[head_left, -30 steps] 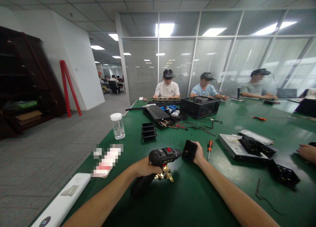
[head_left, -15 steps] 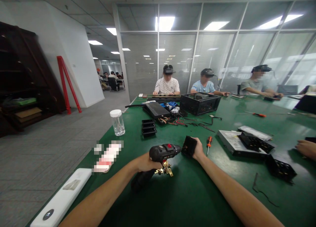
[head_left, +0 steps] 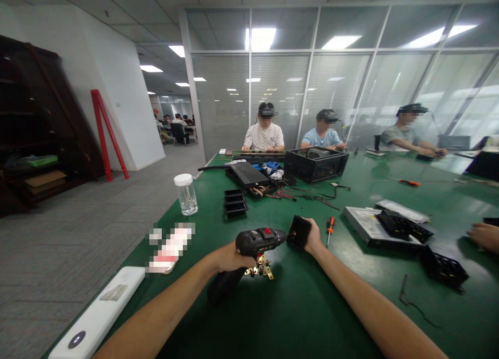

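The left hand [head_left: 228, 258] is closed around the grip of a black cordless drill [head_left: 255, 242], whose body points to the right, toward the other hand; a red switch shows on top of it. The drill's lower end rests on the green surface [head_left: 296, 307] below the left wrist. Just under the drill's nose, beside the left hand's fingers, lies a small heap of brass-coloured metal fittings [head_left: 262, 268] on the surface.

The right hand [head_left: 314, 236] is wrapped around a small black boxy part [head_left: 299, 231], holding it upright on the surface with its open face turned toward the drill tip. The drill's nose sits just beside that part; whether it touches cannot be told.

Just to the right of the right hand lies a small screwdriver with an orange handle [head_left: 330, 228]. Further right are a flat grey drive unit [head_left: 368, 226] with black brackets lying on it, and another black bracket [head_left: 442, 268] nearer the edge of view. Another person's hand [head_left: 483, 235] rests on the surface at the far right.

Beyond the left hand stand a stack of black trays [head_left: 235, 202] and a clear jar with a white lid [head_left: 186, 194]. To the left of the left forearm lies a long white device [head_left: 101, 312]. Far beyond both hands sits an open black computer case [head_left: 315, 164] with loose wires beside it, and three people sit at the far end.
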Available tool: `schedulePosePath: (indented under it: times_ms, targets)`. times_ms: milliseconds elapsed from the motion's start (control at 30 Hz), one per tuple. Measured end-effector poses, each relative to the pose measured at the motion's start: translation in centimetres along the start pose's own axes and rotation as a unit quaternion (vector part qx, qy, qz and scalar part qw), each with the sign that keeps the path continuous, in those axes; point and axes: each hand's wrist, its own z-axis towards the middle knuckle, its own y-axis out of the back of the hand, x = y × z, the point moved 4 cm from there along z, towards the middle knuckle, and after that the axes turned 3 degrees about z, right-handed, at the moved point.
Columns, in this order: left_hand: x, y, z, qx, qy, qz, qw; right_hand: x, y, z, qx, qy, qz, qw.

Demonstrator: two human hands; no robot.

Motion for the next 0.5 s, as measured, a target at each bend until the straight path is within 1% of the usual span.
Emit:
schedulePosePath:
  times_ms: [100, 300, 500]
  targets:
    - [0.09, -0.01, -0.03, 0.003, 0.008, 0.002, 1.000, 0.03, 0.07, -0.03, -0.009, 0.000, 0.003, 1.000]
    - [0.21, -0.02, -0.03, -0.003, 0.014, 0.006, 1.000, 0.04, -0.10, -0.15, -0.005, -0.004, 0.003, 1.000]
    - [0.43, 0.03, 0.05, 0.003, -0.001, 0.002, 1.000, 0.05, -0.15, -0.14, -0.006, -0.002, 0.002, 1.000]
